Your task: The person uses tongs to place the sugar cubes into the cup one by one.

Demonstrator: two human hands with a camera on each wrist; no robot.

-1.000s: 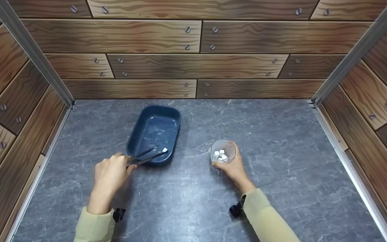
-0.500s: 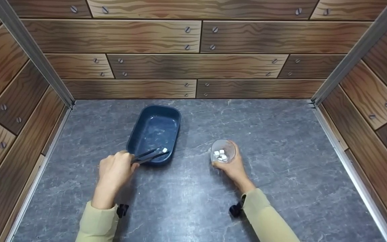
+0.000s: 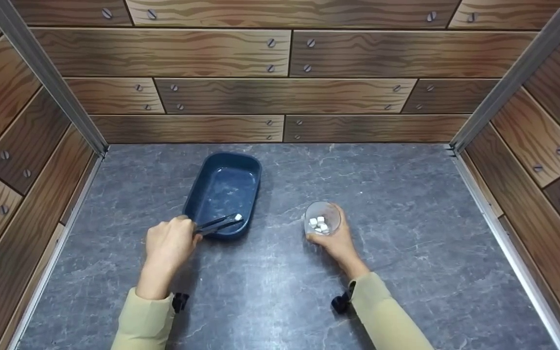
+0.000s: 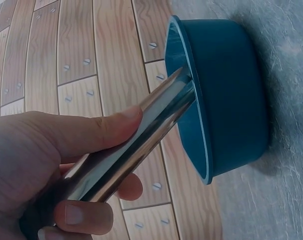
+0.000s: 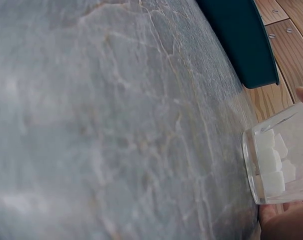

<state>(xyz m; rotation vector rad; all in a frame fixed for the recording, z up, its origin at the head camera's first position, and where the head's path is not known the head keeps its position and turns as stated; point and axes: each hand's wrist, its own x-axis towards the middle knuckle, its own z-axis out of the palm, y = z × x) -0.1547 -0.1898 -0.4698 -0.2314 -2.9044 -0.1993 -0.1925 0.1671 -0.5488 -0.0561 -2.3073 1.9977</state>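
Note:
My left hand (image 3: 170,241) holds metal tongs (image 4: 159,112), thumb on top and fingers curled beneath in the left wrist view. The arms of the tongs reach over the near rim of a deep blue rectangular tub (image 3: 226,187). One small white cube (image 3: 238,217) shows at their tips, low in the tub; the tub wall hides those tips from the left wrist. On the right, my right hand (image 3: 341,244) grips a clear glass (image 5: 301,131) around its side. Several white cubes (image 5: 269,161) lie at the bottom of the glass, which stands upright on the table.
A grey marbled tabletop (image 3: 270,287) lies under everything. Wood-patterned panels (image 3: 280,95) enclose it at the back and both sides, with metal posts (image 3: 518,68) at the corners. Between tub and glass there is a gap of table surface.
My left hand has moved slightly right and forward, and the arms of the tongs have drawn closer together around the white cube. The right hand and glass have stayed put.

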